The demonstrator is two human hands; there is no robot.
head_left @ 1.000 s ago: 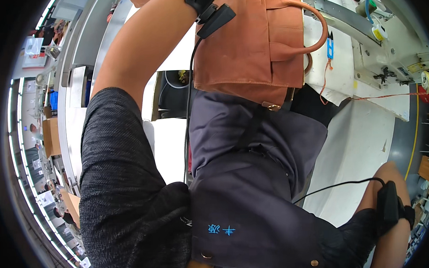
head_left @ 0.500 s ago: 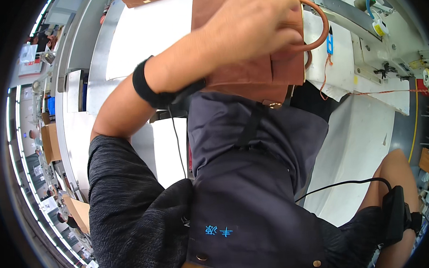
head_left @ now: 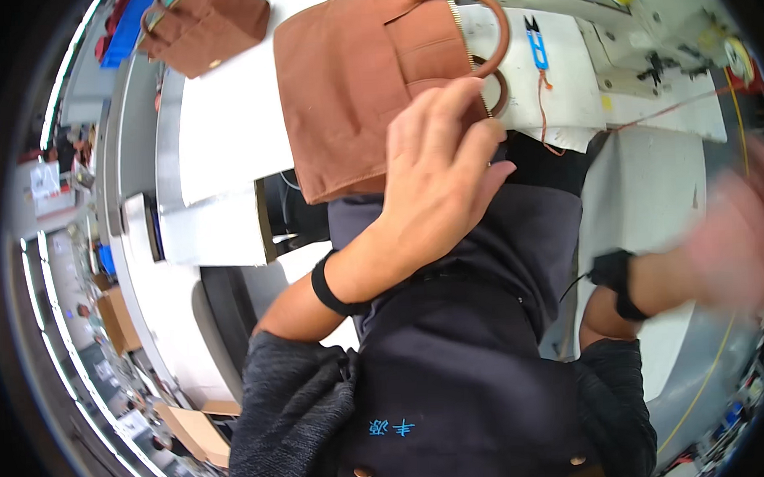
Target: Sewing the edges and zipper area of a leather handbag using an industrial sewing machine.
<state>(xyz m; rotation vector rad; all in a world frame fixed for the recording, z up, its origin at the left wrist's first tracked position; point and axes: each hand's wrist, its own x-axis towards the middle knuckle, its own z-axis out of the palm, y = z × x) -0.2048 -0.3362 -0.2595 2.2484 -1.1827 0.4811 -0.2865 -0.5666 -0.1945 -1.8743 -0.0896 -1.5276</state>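
Observation:
A brown handbag [head_left: 343, 88] lies on its side across the near edge of the work table, its zipped opening and round handles [head_left: 503, 32] toward the right. My left hand [head_left: 436, 157] is over the bag's near right corner, fingers apart and a little bent. The fingertips are close to the zipper edge; whether they press on it I cannot tell. Off to the right, away from the bag, my right hand [head_left: 735, 234] is smeared by motion, so its fingers do not show clearly.
Blue thread snips [head_left: 537, 48] lie on the white surface right of the bag, beside orange thread [head_left: 542, 107]. A sewing machine [head_left: 628, 53] stands at the far right. Another brown handbag [head_left: 206, 30] stands at the far left. Boxes [head_left: 191, 430] are at the lower left.
My left hand has come away from the handle area toward me and opened. My right hand has swung into view at the right. The view has shifted, showing more of the second bag.

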